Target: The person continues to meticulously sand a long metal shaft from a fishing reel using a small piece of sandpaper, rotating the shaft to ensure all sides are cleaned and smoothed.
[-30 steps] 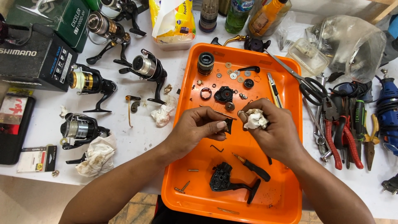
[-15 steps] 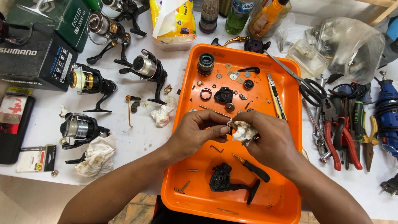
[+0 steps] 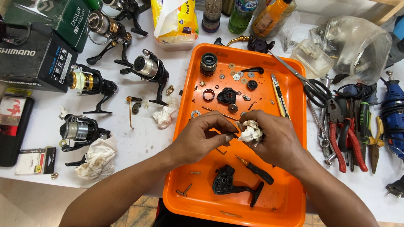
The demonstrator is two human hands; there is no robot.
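Over the orange tray [image 3: 294,138], both hands pinch: left hand [image 3: 202,138] a small dark part [image 3: 230,135], right hand [image 3: 273,141] a crumpled tissue [image 3: 251,131].

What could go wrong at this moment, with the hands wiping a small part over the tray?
The small dark part in the left hand might slip and land among the loose washers on the orange tray. The tissue in the right hand could shed lint onto it.

Tray [image 3: 294,126]: orange plastic, glossy, smooth. Wad [image 3: 251,132] in right hand [image 3: 273,141]: soft paper tissue, crumpled, matt, stained. Reel body [image 3: 229,183] near: black matt plastic. Washers [image 3: 237,77] far: bright metal. Pliers [image 3: 343,138] right: red rubbery handles. Surface [image 3: 139,143]: white, matt.
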